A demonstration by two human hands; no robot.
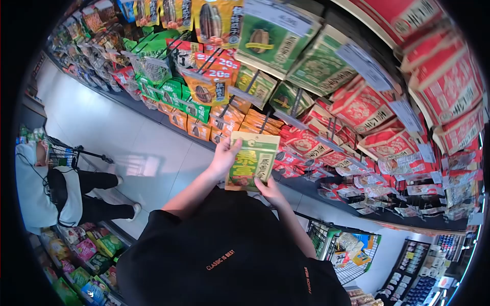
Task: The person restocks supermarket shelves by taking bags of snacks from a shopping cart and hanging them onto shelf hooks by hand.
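Observation:
A green and tan snack packet [251, 160] with yellow lettering is held upright in front of my chest. My left hand [225, 155] grips its left edge, thumb on the front face. Lower on the right side, my right hand [268, 189] pinches the packet with its thumb in front. The fingers behind the packet are hidden. Just beyond it, orange packets [224, 120] and red packets [306, 140] hang from rack hooks. Similar green packets [275, 38] hang higher up.
A shopping cart [365, 255] with several goods stands behind me at the right. Another person [66, 188] is at the left beside a second cart [64, 153]. Price tags [365, 66] jut out from the rack. Bagged snacks [87, 250] fill a low display at lower left.

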